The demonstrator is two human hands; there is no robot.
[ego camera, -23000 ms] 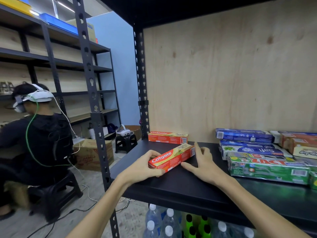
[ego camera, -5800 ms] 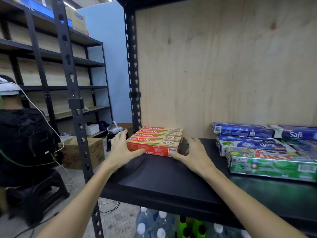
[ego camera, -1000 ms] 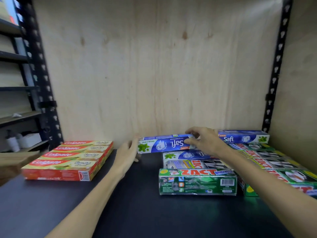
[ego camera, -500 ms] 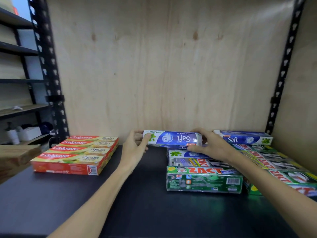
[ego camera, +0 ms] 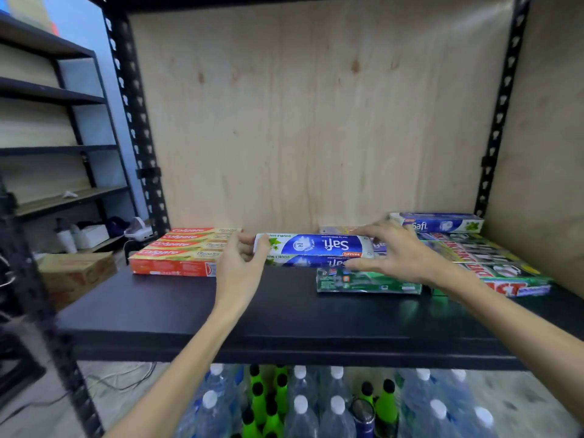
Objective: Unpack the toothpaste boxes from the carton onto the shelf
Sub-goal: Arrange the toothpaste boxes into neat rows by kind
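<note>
Looking nearest first: water bottles (ego camera: 317, 406) and green bottles (ego camera: 262, 403) are seen packed under the black shelf (ego camera: 221, 308).
Left hand: the left hand (ego camera: 238, 273) is curled round the left end of the blue Safi box (ego camera: 313, 245), thumb on the near side.
Right hand: the right hand (ego camera: 401, 251) is pinched over the box's right end, fingers on top and thumb below.
Task's thing: the Safi box is held level just above the shelf, between the Colgate stack (ego camera: 183, 251) and the green Zact boxes (ego camera: 369, 279).
Change: a second ago the box was held farther right, by the other Safi box (ego camera: 439, 221); it has since been drawn left into the open middle, and the view has pulled back.
Meaning: a separate Safi row is judged to be forming beside the Colgate stack, so sorting is under way rather than unloading.
Hidden: the carton being unpacked cannot be identified; a cardboard box (ego camera: 76, 273) sits on the floor at left, its role unclear.
Hard to make out: a second blue face under the held box may be another box; it cannot be told.
</note>
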